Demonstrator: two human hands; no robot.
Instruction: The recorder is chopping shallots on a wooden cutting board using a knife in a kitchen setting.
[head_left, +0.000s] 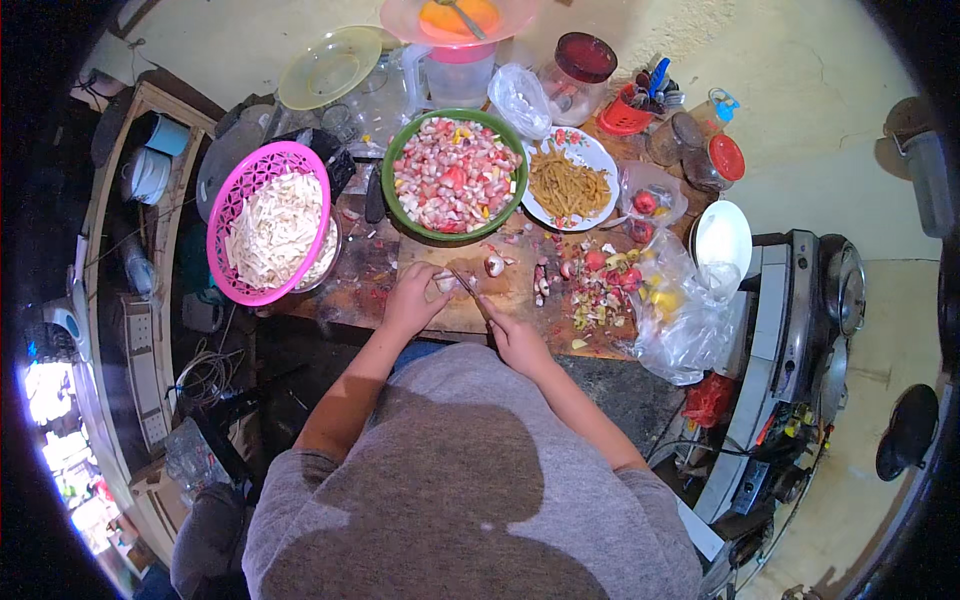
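Note:
My left hand (417, 295) holds a small pale piece, which looks like a garlic clove (445, 283), against the wooden cutting board (420, 255). In my right hand (511, 330) is a small knife (463, 282), its blade pointing up and left beside that piece. A garlic bulb (494, 265) rests on the board just beyond the knife. Farther back stands a green bowl (388, 176) full of chopped red and white pieces. To its right, a floral plate (533, 214) bears light brown strips. Peels and scraps (600, 300) lie right of the knife.
A pink basket (217, 255) of white strips stands at the left. Clear plastic bags (686, 330) and white bowls (722, 238) are at the right, near a gas stove (793, 315). Jars, a red cutlery holder (624, 114) and a pitcher (456, 79) line the wall.

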